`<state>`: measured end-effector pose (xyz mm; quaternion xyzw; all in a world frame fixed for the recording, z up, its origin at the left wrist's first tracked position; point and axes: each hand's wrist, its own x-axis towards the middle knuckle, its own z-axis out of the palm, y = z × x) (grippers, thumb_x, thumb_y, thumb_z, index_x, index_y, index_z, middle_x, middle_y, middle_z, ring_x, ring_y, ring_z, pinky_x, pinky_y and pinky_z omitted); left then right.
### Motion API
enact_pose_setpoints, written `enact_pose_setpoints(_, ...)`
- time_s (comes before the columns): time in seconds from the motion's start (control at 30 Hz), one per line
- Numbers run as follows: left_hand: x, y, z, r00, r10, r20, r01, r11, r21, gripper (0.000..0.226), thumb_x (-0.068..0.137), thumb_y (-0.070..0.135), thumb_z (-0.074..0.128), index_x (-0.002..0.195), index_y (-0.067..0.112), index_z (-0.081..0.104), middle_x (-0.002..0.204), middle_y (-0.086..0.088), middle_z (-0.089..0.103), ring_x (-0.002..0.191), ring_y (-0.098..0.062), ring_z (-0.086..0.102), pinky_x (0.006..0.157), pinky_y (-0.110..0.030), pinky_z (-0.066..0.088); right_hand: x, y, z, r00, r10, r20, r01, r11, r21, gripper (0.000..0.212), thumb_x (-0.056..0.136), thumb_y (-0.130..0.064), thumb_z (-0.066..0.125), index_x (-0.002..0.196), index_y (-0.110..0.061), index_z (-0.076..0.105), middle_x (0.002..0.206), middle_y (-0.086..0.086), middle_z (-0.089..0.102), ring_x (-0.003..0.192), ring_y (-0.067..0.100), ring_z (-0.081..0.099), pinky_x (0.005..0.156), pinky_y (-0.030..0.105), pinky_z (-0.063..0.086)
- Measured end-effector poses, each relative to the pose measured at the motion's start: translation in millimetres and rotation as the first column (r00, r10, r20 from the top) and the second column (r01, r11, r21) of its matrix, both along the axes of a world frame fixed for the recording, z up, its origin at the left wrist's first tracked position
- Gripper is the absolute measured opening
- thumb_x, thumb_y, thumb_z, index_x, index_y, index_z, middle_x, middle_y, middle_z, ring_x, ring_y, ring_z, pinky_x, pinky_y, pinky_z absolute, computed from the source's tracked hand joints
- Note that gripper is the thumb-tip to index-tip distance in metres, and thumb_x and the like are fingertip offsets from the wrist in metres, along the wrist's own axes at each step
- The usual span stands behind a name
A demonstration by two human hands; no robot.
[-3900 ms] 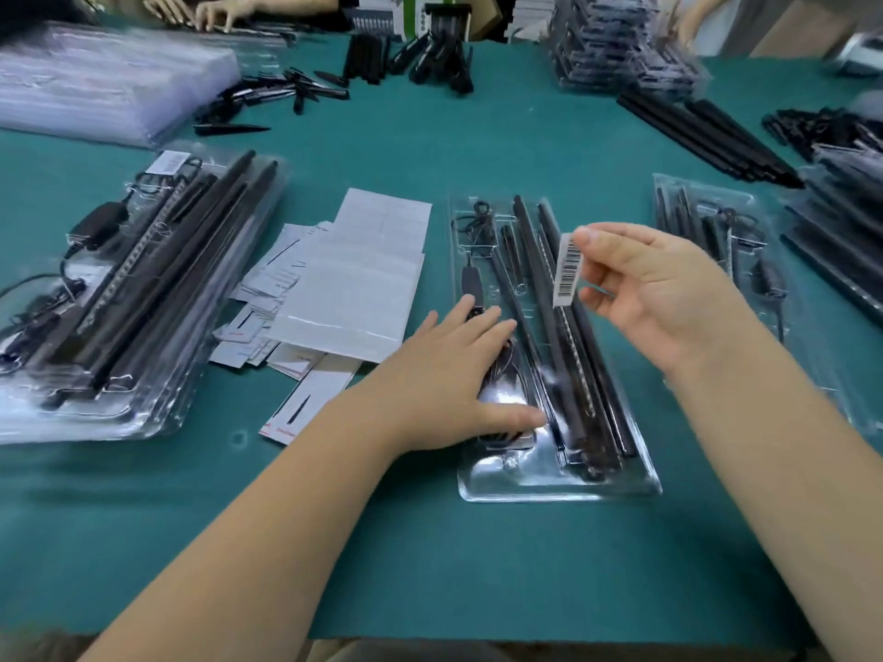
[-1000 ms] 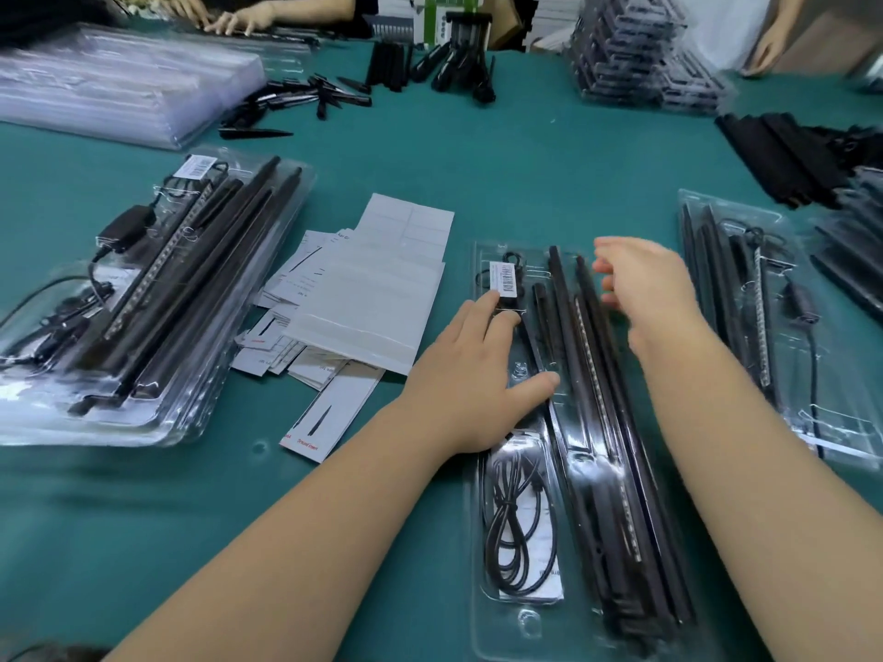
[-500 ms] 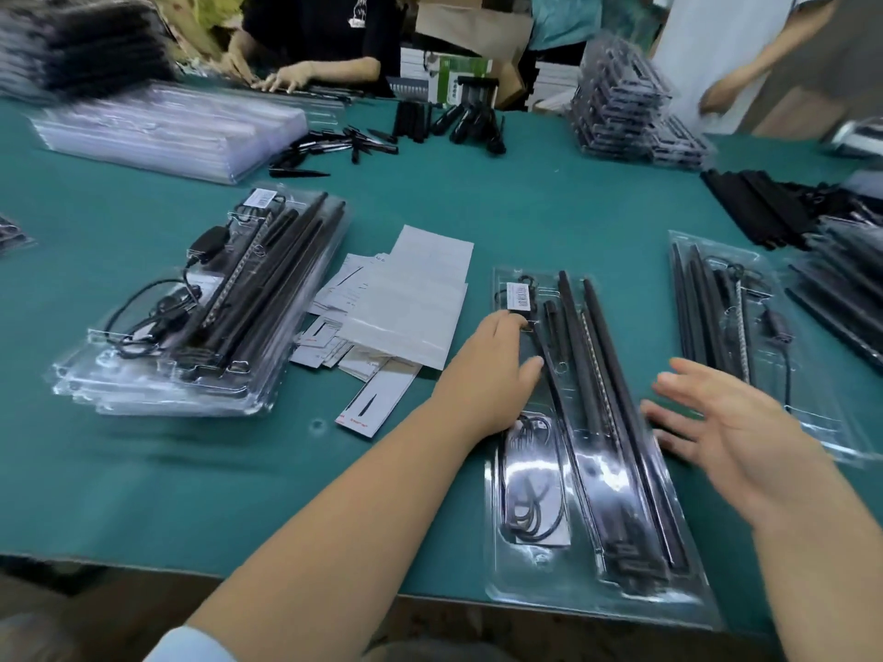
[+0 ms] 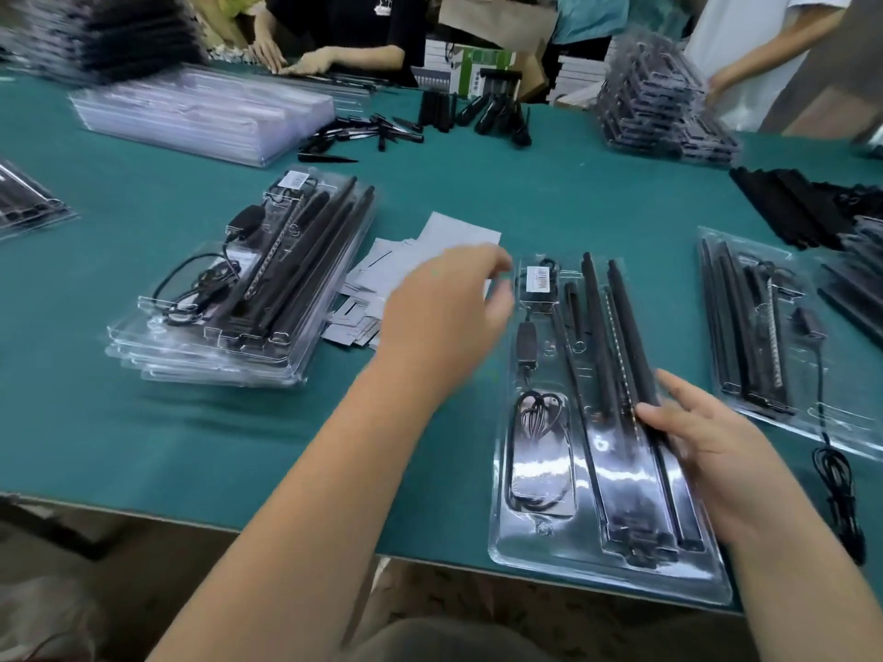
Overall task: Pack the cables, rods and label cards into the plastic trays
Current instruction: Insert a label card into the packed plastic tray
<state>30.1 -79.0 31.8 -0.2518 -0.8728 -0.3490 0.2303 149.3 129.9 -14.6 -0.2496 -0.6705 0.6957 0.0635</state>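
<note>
So the green table [image 4: 454, 193] has one stack of filled trays [image 4: 229, 298] on my left, and the tray in front of me [image 4: 597, 422] looks pretty much packed: rods [image 4: 616, 336], coiled cable [image 4: 540, 418], barcode label [image 4: 541, 278] up top. My right hand [image 4: 707, 446] grips its right edge. My left hand [image 4: 449, 308] hovers loose and empty over the card pile [image 4: 382, 284]. The half-filled tray [image 4: 774, 327] on the right is left to do, I reckon.

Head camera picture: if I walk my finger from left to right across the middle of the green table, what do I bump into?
Stack of filled trays → label cards → left hand → tray being packed → right hand → another tray.
</note>
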Motion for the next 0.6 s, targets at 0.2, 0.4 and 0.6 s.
enact_pose_setpoints(0.2, -37.6, -199.8, -19.6, 0.726, 0.66, 0.193, -0.688, 0.693, 0.216, 0.045, 0.077, 0.051, 0.043, 0.11, 0.024, 0.056, 0.11, -0.01, 0.063, 0.104, -0.03, 0.055, 0.097, -0.048, 0.043, -2.1, 1.0, -0.7, 1.0, -0.015, -0.008, 0.015, 0.999, 0.034, 0.084, 0.057, -0.024, 0.073, 0.137, -0.022, 0.05, 0.123, 0.0, 0.064, 0.104, 0.008, 0.064, 0.085, 0.027, 0.043)
enact_pose_setpoints(0.4, -33.2, -262.1, -56.3, 0.628, 0.481, 0.612, -0.694, 0.702, 0.161, 0.032, 0.068, 0.067, 0.052, 0.072, 0.039, 0.069, 0.075, -0.013, 0.069, 0.054, -0.026, 0.053, 0.066, -0.036, 0.048, 0.0, 0.2, 2.8, 0.997, -0.079, -0.018, 0.081, 0.993, 0.089, 0.092, 0.035, -0.046, 0.083, 0.124, -0.035, 0.061, 0.121, -0.006, 0.066, 0.113, 0.01, 0.06, 0.102, 0.041, 0.037)
enact_pose_setpoints(0.6, -19.4, -251.4, -60.5, 0.716, 0.202, 0.668, -0.629, 0.603, 0.491, 0.038, 0.078, 0.051, 0.066, 0.091, 0.015, 0.073, 0.077, 0.0, 0.067, 0.038, 0.0, 0.047, 0.035, -0.009, 0.033, -11.8, -20.2, 28.2, 0.972, -0.149, -0.183, 0.152, 0.988, 0.002, 0.063, 0.057, -0.033, 0.078, 0.119, -0.035, 0.065, 0.12, -0.005, 0.067, 0.11, 0.013, 0.063, 0.088, 0.038, 0.054)
